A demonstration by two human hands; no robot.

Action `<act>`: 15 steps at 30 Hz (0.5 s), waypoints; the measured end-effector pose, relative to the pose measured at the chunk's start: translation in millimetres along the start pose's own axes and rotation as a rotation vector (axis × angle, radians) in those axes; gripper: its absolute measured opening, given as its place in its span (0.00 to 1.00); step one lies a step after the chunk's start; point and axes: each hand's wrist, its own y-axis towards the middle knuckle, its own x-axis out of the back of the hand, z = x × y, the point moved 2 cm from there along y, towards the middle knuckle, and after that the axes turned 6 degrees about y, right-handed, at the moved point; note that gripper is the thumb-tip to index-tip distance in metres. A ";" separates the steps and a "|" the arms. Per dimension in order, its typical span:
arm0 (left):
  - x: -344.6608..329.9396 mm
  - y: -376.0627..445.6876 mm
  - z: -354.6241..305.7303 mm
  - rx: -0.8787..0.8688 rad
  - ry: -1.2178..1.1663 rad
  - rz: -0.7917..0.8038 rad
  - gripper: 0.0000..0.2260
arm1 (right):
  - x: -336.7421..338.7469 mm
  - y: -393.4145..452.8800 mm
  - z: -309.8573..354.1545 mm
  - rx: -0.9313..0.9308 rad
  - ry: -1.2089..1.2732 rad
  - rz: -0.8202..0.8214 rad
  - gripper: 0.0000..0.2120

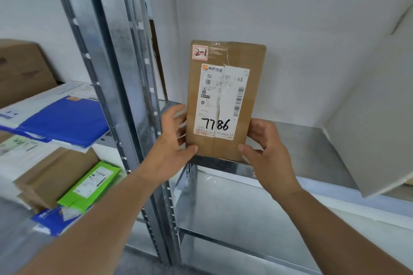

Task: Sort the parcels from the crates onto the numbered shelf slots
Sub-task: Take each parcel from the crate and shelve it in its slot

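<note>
Standing upright at the front edge of the metal shelf, the box was held between both hands. The left hand pressed its left side, thumb on the front face near the bottom corner, the other fingers curled behind the edge and mostly hidden. The right hand gripped the opposite side the same way, thumb tip on the front, fingers wrapped round the back out of sight. The box's bottom edge was in shadow, so whether it rested on the shelf or hung just above it could not be told.

Above the hands, a white label bore "7786" in black marker; its printed text was torn down the middle and too blurred to read. A small red-bordered tag at the top left corner read "2-1".

Left of the left hand rose the steel upright, and beyond it lay blurred parcels: a blue mailer, a green packet and brown cartons, cut off by the frame. Right of the right hand, a grey board leaned in, its far end out of view.
</note>
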 end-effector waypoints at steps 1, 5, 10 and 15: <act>0.8 3.3 -0.9 0.052 -0.055 -0.026 0.38 | -1.5 2.0 0.7 -0.011 -0.006 0.002 0.23; 3.9 18.8 -4.5 0.173 -0.038 -0.004 0.29 | -5.3 14.1 0.5 -0.059 -0.052 -0.001 0.21; 0.2 31.7 -4.4 0.257 0.000 -0.037 0.22 | -8.9 34.3 -6.0 -0.110 -0.131 -0.008 0.19; -6.5 40.1 -1.8 0.288 0.052 -0.064 0.21 | -11.0 42.8 -11.1 -0.100 -0.174 -0.015 0.18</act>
